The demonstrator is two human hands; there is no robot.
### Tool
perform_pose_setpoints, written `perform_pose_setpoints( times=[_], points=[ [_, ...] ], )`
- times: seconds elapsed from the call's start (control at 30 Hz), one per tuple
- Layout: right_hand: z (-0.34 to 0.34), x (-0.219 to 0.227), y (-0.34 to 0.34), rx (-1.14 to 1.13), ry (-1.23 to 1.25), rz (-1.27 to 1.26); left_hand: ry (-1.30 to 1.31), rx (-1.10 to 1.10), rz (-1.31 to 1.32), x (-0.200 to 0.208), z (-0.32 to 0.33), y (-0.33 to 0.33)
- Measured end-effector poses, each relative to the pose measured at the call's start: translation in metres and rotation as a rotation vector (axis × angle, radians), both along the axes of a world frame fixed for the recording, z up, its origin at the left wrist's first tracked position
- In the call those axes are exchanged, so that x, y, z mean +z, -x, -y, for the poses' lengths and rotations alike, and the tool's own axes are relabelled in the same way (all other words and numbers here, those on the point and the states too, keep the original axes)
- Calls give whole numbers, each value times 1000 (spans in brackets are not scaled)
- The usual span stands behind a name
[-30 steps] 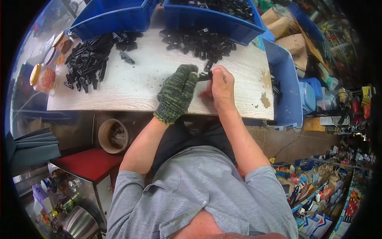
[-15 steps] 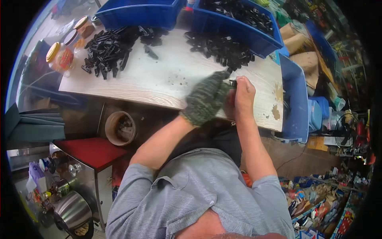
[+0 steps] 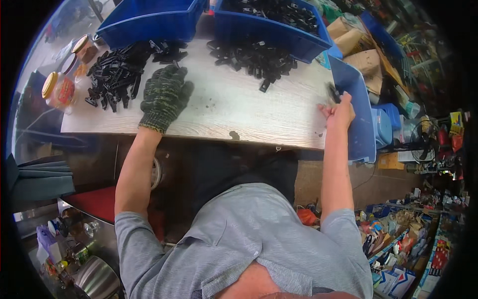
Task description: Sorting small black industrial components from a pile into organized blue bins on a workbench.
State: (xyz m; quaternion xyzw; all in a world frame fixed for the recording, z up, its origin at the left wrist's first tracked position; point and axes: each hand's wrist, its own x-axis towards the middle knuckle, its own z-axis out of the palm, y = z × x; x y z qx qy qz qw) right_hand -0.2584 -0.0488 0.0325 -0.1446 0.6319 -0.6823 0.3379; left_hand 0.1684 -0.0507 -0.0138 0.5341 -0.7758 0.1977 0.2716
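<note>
Cluttered workshop shelves and boxes ring a pale wood-grain table (image 3: 224, 107) where a person in a grey shirt sorts small black plastic parts. Two blue bins stand at the far edge, beyond both sets of fingers; a third blue bin (image 3: 356, 119) hangs off the right end. The left hand (image 3: 166, 94), in a green knit glove, lies fingers spread and curled down, tips just touching the near edge of the left pile of black parts (image 3: 117, 74). The bare right hand (image 3: 339, 110) reaches into the side bin, fingers loosely pinched around a black part (image 3: 332, 91); how firm the hold is cannot be told. It looks like a drop-off into the bin, with the gloved fingers placed to gather the next piece. Left of the gloved fingers stand yellow-lidded jars (image 3: 59, 89) with red labels.
</note>
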Motion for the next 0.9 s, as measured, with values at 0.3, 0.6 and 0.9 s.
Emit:
perform_pose_setpoints(
  times=[0.3, 0.6, 0.9],
  points=[
    [11, -11, -76, 542, -288, -216, 101, -80, -91, -8, 21, 28],
    [22, 6, -125, 782, -503, -706, -298, 22, 78, 15, 9, 42],
    [18, -8, -113, 731, -376, -532, 16, -208, -296, 3, -16, 69]
  ],
)
